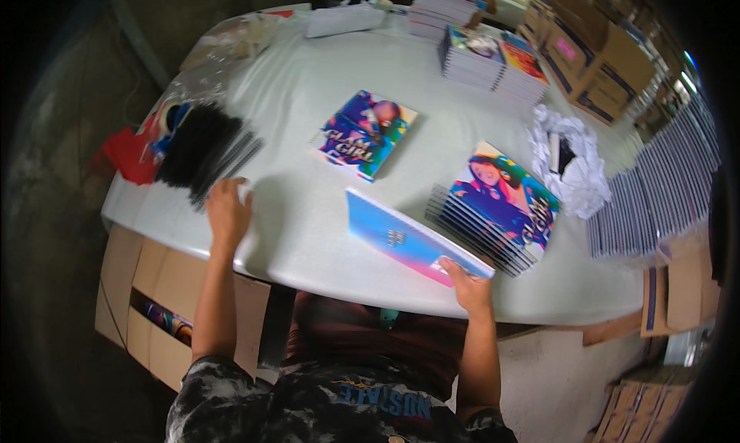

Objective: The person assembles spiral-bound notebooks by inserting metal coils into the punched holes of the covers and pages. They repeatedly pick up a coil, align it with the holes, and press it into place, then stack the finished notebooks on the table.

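Observation:
My right hand [469,287] grips one end of a blue and pink notebook [393,239], its thumb lying on the cover. The notebook is tilted above the table's near edge, its long holed edge facing away from me. My left hand [229,212] is at the near end of a pile of black spiral binding coils [206,146]. Its fingers are bent, with a gap between thumb and fingers, and nothing shows in them. Beyond the held notebook lies a colourful notebook stack [368,134]. Right of it, another colourful notebook stack [509,192] has black coils along its near side.
A white-covered table [301,212] spans the view. Crumpled white paper [570,161] and rows of bound notebooks [655,185] stand at right. Notebook piles [478,65] and cardboard boxes [590,53] are farther back. Red material [131,154] lies at left; an open carton [166,289] stands below.

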{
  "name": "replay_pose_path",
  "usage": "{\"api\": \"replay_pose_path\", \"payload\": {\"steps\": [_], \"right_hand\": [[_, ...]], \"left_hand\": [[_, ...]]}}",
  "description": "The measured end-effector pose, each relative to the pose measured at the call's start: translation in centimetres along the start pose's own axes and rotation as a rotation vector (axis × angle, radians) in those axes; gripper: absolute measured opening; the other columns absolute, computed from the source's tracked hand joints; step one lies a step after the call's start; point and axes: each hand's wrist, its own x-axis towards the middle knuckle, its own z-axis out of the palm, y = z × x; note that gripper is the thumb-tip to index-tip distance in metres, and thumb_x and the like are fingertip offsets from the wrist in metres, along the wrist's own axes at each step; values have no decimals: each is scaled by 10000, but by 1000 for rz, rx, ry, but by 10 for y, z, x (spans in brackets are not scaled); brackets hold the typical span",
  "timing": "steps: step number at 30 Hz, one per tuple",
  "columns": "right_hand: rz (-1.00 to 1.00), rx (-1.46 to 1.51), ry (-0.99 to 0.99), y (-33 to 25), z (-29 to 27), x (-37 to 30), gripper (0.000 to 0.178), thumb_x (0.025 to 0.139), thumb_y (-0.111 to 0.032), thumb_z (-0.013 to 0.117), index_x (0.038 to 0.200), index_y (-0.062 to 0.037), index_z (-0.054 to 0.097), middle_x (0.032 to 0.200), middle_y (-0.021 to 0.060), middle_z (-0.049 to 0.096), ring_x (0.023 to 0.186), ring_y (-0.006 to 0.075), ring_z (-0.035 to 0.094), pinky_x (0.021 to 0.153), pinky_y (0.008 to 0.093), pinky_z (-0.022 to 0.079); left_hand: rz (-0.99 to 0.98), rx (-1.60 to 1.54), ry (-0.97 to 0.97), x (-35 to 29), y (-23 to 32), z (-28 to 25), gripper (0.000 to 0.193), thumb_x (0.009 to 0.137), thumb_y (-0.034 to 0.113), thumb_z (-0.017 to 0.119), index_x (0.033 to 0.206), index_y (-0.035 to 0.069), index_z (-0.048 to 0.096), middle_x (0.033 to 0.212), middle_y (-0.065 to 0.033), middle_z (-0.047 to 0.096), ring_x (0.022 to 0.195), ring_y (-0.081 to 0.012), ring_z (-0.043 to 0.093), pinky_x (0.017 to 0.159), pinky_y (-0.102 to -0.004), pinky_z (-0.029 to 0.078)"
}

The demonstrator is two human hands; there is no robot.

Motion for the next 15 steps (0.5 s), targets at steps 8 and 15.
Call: {"api": "replay_pose_path", "payload": {"steps": [8, 15], "right_hand": [[-118, -8, -39, -19, 10, 7, 253, 786, 32, 641, 1038, 52, 631, 974, 143, 671, 856, 141, 623, 790, 257, 478], [-208, -48, -64, -23, 6, 11, 255, 779, 28, 654, 1033, 48, 637, 976, 150, 674, 861, 149, 634, 792, 257, 482]], "left_hand": [[-151, 185, -103, -6, -71, -12, 240, 809, 241, 614, 990, 84, 602, 964, -80, 568, 952, -269, 524, 796, -415, 394], [-293, -270, 259, 21, -71, -23, 262, 870, 254, 591, 1072, 88, 571, 840, -68, 598, 751, -198, 555, 689, -318, 425]]}}
